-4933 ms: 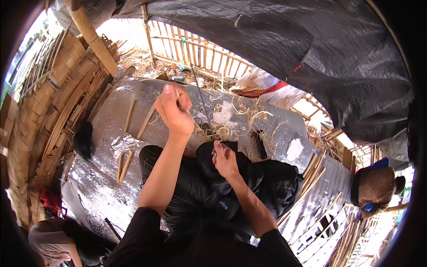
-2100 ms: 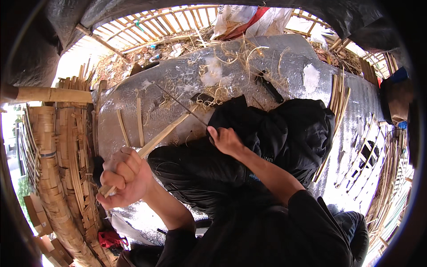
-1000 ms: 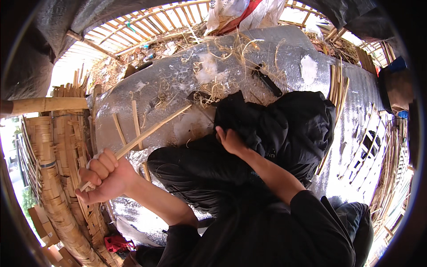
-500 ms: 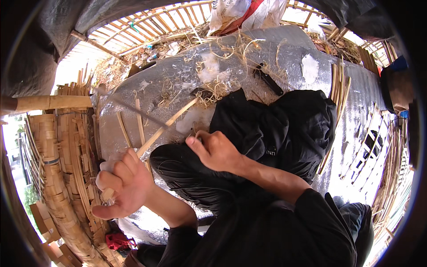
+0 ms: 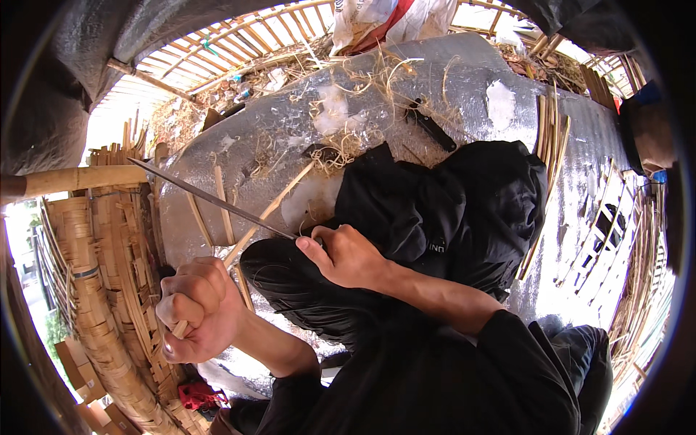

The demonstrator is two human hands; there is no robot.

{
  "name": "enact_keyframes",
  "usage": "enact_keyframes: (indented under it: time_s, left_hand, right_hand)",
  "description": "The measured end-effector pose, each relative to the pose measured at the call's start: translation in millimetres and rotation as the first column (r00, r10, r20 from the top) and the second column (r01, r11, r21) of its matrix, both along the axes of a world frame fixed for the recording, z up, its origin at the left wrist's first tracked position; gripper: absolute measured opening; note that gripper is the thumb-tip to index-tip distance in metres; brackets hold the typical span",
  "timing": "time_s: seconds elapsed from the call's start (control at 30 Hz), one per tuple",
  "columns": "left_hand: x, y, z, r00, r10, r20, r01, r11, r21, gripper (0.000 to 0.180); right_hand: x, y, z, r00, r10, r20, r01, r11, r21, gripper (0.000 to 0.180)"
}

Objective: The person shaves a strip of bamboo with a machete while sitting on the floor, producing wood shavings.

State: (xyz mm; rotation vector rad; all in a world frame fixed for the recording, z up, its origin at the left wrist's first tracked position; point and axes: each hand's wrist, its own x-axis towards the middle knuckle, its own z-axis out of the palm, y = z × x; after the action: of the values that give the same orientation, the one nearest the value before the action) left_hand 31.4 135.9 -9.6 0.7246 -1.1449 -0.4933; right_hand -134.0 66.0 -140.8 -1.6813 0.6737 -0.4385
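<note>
My left hand, at the lower left, is closed in a fist round a pale bamboo strip. The strip slants up and right to the shavings, and its short near end pokes out below the fingers. In my right hand, over my bent leg, is a knife whose handle the fingers hide. Its long, narrow grey blade points up and left and passes above the strip in view; whether they touch I cannot tell. Two loose bamboo pieces lie beyond my left hand.
A silver sheet covers the floor, with curly shavings and a black-handled tool on it. Bamboo strips lie to the right, near an open lattice. Woven bamboo stands at the left, a red item below it.
The knife blade, blurred before, has come down and nearer to me and now shows sharply. My left fingers and thumb have curled tighter round the strip. The whole view has shifted slightly.
</note>
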Motion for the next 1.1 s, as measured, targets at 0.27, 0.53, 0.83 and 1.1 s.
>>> enact_keyframes:
  time_s: [0.27,0.53,0.83,1.1]
  left_hand:
    - [26.6,21.8,-9.8,0.996,-0.002,-0.089,-0.002,0.999,-0.045,0.057]
    - [5.5,10.4,-10.7,0.999,-0.026,0.020,0.028,0.997,-0.073,0.057]
    - [-15.4,-5.0,0.0,0.989,-0.093,0.113,0.099,0.994,-0.046,0.059]
    - [-19.9,-12.5,-0.7,0.978,-0.158,0.137,0.164,0.986,-0.029,0.059]
  right_hand:
    - [13.4,-12.9,-10.1,0.984,0.002,-0.177,-0.048,0.966,-0.253,0.062]
    - [10.2,-2.2,-14.6,0.986,-0.085,-0.143,0.060,0.984,-0.168,0.069]
    - [9.4,-3.8,8.0,0.998,-0.059,0.026,0.062,0.986,-0.155,0.048]
    - [-10.0,-23.7,-30.2,0.988,-0.063,-0.138,0.043,0.989,-0.141,0.055]
